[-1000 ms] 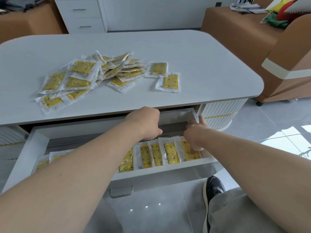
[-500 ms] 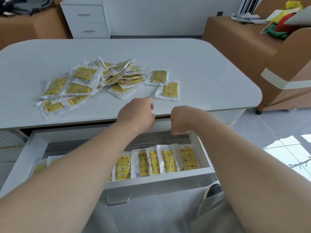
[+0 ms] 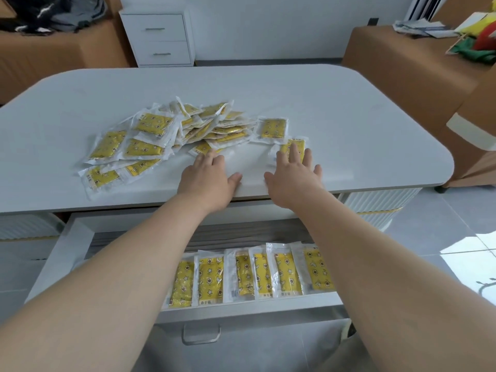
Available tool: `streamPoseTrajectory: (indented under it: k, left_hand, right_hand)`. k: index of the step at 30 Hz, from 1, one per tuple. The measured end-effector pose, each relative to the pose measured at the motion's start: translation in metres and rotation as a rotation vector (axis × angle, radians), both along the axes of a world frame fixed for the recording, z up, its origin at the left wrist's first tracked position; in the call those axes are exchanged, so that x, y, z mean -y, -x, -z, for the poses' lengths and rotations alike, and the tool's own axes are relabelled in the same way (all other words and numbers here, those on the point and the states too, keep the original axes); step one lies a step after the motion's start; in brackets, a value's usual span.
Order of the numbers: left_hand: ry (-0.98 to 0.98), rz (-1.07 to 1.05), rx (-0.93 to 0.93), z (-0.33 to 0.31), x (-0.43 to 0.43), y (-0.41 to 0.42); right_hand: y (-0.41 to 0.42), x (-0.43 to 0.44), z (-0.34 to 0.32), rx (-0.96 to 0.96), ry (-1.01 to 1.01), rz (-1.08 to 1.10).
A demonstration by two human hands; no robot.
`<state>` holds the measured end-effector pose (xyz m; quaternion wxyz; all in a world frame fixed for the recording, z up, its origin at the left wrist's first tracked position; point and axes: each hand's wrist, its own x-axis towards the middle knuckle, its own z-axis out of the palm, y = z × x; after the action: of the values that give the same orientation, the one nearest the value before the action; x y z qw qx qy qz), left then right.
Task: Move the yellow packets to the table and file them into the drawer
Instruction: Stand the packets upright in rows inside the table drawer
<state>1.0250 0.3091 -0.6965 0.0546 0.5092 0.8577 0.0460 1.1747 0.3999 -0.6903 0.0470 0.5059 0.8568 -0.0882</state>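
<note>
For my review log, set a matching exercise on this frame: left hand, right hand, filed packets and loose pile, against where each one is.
Column one:
1. left hand
2. right hand
3. filed packets
4. loose pile

Column two:
a. heaped on the table
b. fingers spread flat over a single packet right of the pile
c. standing in a row in the open drawer
d. fingertips on the nearest packet at the pile's near edge

Pairs: 1-d; 2-b; 3-c; 4-a
</note>
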Motion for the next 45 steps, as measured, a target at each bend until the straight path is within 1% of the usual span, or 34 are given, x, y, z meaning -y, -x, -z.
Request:
streamPoseTrajectory:
  k: [3,8,13,17,19,21,22,26,28,31,35,38,40,42,45]
  left_hand:
    - [0.032,-0.020,0.014,0.004,-0.002,0.003]
    - [0.037,-0.014,-0.071,-0.005,-0.002,-0.003]
    - [0.038,0.002,-0.164,-0.009,0.012,-0.010]
    - [0.058,0.022,-0.203,-0.015,0.024,-0.017]
    - [0.054,0.040,-0.205,-0.018,0.030,-0.020]
    - [0.013,0.040,-0.183,-0.019,0.037,-0.021]
    - [-0.015,0.046,-0.176,-0.019,0.039,-0.021]
    - [-0.090,0.055,-0.073,-0.017,0.048,-0.017]
    - [-0.146,0.045,-0.056,-0.018,0.051,-0.014]
    - [-0.199,0.042,-0.039,-0.016,0.053,-0.010]
    - [-0.221,0.000,0.060,-0.011,0.054,-0.005]
    - [-0.194,-0.062,0.110,-0.011,0.052,-0.001]
    - [-0.162,-0.082,0.109,-0.011,0.051,0.000]
    - [-0.168,-0.079,0.126,-0.012,0.051,0.000]
    - [-0.207,-0.078,0.174,-0.014,0.051,-0.001]
  right_hand:
    - [0.001,0.000,0.005,-0.010,0.047,0.006]
    - [0.005,0.008,0.000,0.013,-0.095,-0.016]
    - [-0.002,0.021,-0.001,0.025,-0.050,-0.043]
    - [-0.005,0.029,-0.008,0.101,-0.018,-0.068]
    - [-0.006,0.034,-0.012,0.080,-0.095,-0.093]
    - [-0.009,0.038,-0.015,0.006,-0.182,-0.109]
    - [-0.010,0.039,-0.016,-0.013,-0.184,-0.104]
    - [-0.011,0.037,-0.006,0.085,0.004,-0.053]
    - [-0.010,0.035,-0.005,0.033,0.006,-0.045]
    - [-0.009,0.036,-0.006,-0.106,-0.069,-0.069]
    - [-0.006,0.039,-0.008,-0.187,-0.099,-0.040]
    - [-0.003,0.038,-0.013,-0.274,-0.027,0.050]
    - [-0.002,0.034,-0.016,-0.310,0.057,0.129]
    - [-0.002,0.031,-0.017,-0.390,0.151,0.200]
    - [-0.004,0.027,-0.015,-0.502,0.205,0.218]
